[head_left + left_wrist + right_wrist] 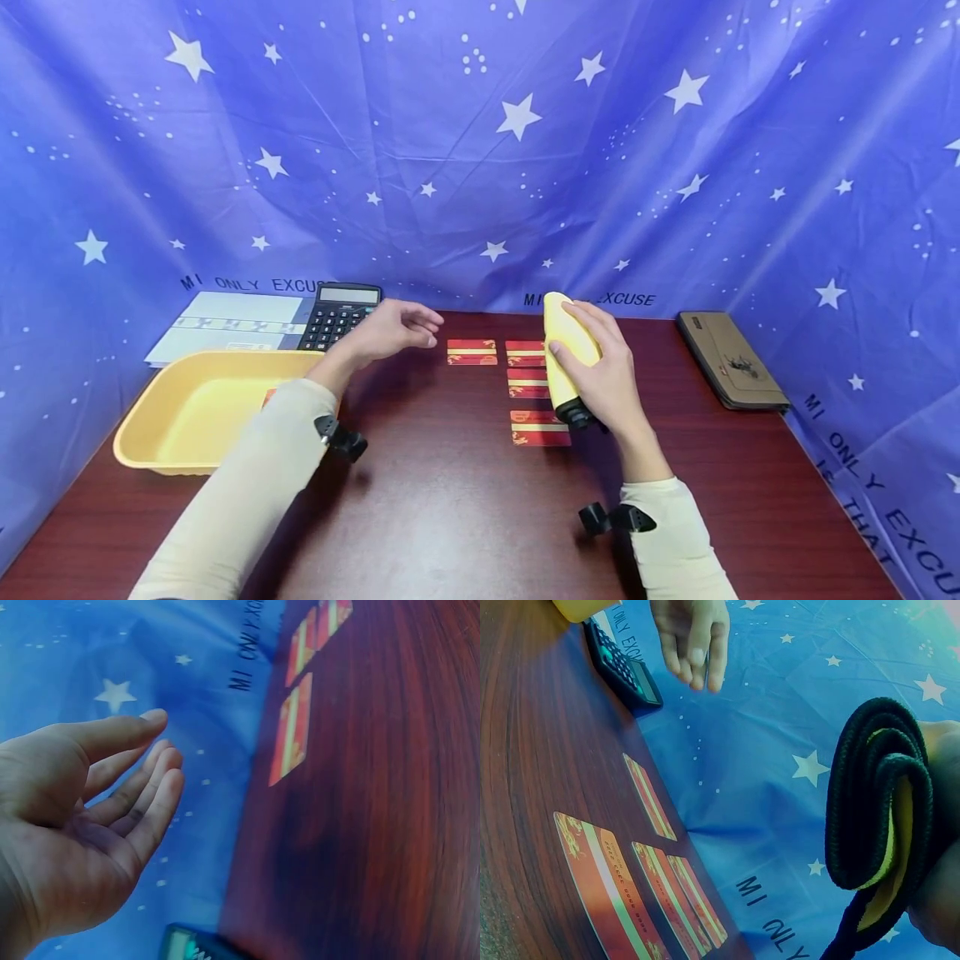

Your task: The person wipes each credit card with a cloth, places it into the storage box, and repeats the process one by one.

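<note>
My right hand (611,375) grips a rolled-up yellow cloth (562,346) with a black edge, tilted above the table. The layered black-edged end (874,795) of this roll fills the right side of the right wrist view. Under and beside the roll lie red cards with gold stripes; the front card (536,433) and two behind it form a column, partly covered by the roll. Another red card (471,353) lies to their left. My left hand (393,327) hovers left of that card, palm bare and fingers loosely bent in the left wrist view.
A yellow plastic basin (191,408) stands at the left, with a bit of red visible inside. Behind it are a black calculator (330,325) and a white-grey folder (232,310). A brown wallet (731,358) lies far right. Starry blue cloth (450,167) encloses the table's back and sides.
</note>
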`<move>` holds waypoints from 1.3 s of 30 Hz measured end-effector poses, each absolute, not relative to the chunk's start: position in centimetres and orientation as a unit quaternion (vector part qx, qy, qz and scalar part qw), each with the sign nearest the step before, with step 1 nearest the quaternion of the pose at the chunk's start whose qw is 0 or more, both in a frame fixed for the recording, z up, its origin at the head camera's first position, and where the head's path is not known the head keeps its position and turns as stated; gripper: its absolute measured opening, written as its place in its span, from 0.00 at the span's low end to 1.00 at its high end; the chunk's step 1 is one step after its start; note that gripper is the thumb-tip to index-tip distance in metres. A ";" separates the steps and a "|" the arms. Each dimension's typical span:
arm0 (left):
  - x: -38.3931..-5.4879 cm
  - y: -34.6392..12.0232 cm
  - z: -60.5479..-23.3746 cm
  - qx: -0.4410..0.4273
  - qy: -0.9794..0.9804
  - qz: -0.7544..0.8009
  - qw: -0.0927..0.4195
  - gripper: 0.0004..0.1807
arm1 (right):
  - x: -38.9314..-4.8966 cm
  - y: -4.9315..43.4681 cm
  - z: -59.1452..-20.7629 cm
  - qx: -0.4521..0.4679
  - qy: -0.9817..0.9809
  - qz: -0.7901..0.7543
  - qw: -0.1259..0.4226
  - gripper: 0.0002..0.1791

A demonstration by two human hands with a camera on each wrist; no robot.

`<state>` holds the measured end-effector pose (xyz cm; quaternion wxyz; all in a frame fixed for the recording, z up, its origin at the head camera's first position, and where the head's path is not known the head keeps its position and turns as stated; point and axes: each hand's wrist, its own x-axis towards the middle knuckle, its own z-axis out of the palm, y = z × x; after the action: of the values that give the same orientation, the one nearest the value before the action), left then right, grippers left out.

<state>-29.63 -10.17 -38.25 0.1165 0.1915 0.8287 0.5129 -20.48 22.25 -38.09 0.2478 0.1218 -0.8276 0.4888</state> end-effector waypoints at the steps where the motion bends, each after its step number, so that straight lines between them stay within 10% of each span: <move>1: -29.9 -9.7 -38.5 0.190 0.826 0.518 0.119 0.20 | -20.5 22.3 -38.1 0.121 -0.827 0.489 0.249 0.29; 39: -32.3 -5.6 -44.0 0.114 0.919 0.362 0.102 0.26 | -20.6 22.5 -38.4 0.113 -0.834 0.488 0.234 0.29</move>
<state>-32.30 -5.64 -43.98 0.1022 0.1143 0.9194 0.3622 -20.63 22.51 -38.43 0.2336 0.1125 -0.8337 0.4875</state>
